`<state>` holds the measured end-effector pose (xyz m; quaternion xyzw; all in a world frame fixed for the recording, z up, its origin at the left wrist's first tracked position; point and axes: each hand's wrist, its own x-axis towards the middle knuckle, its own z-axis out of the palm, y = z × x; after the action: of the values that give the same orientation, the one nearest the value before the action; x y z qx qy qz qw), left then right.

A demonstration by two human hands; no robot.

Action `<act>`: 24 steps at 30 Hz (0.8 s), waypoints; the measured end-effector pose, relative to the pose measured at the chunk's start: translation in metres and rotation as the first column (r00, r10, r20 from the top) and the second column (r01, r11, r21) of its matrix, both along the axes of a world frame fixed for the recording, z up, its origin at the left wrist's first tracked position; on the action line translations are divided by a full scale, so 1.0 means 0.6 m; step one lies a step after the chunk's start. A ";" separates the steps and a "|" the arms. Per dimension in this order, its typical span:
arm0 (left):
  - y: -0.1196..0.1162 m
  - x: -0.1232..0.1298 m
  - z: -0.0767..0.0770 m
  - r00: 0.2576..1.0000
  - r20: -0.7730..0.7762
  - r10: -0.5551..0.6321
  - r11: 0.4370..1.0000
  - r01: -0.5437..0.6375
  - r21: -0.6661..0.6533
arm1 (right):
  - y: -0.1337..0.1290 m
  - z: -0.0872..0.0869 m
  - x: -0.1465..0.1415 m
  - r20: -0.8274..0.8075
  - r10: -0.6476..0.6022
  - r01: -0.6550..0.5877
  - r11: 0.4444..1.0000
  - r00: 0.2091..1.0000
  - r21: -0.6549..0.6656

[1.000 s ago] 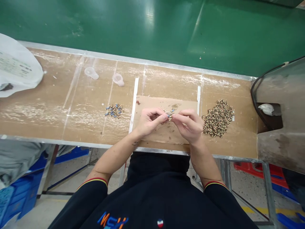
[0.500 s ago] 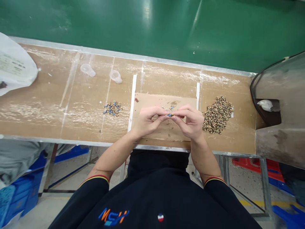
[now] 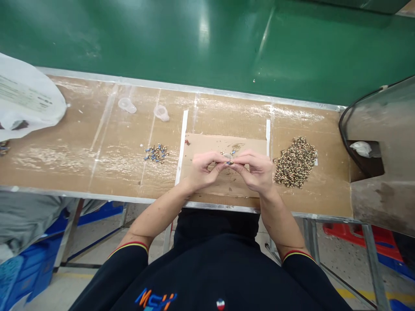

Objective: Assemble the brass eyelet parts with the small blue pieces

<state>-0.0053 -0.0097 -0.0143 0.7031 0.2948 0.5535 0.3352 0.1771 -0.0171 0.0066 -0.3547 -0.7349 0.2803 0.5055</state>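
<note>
Above a taped cardboard sheet (image 3: 223,185), my left hand (image 3: 207,169) and my right hand (image 3: 254,170) meet at the fingertips. Both pinch one small blue and brass-coloured part (image 3: 229,163) between them; its details are too small to make out. Just beyond the fingers, another blue and brass part (image 3: 233,152) lies on the sheet. A large pile of small brass-coloured pieces (image 3: 295,163) is to the right of my right hand. To the left of the sheet sits a smaller group of blue and brass parts (image 3: 156,153).
Two clear plastic scoops or cups (image 3: 127,105) (image 3: 161,113) lie at the back left. A white bag (image 3: 29,99) covers the far left. A metal housing (image 3: 385,151) with a black cable stands at the right. Behind the table runs a green surface (image 3: 194,47).
The view has shifted a little, so the table appears slightly lower and more parts show at the left edge. Both hands keep their pinch, with the held part turned slightly.
</note>
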 end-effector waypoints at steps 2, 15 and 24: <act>0.000 -0.004 0.004 0.999 -0.032 0.016 1.000 -0.015 0.011 | 0.000 -0.001 -0.001 0.002 0.000 0.000 1.000 1.000 0.007; -0.022 -0.275 0.004 0.631 -0.471 0.616 0.776 -0.590 0.223 | 0.005 0.013 0.046 -0.003 -0.184 0.183 0.978 0.983 0.101; -0.076 -0.178 0.017 0.670 -0.652 0.355 0.934 -0.288 0.212 | 0.021 -0.006 0.061 0.272 -0.179 0.152 0.981 0.945 0.118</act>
<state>-0.1120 -0.0553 -0.0042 0.8077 0.4901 0.3205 0.0686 0.2136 -0.0043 0.0030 -0.4268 -0.7795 0.1482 0.4339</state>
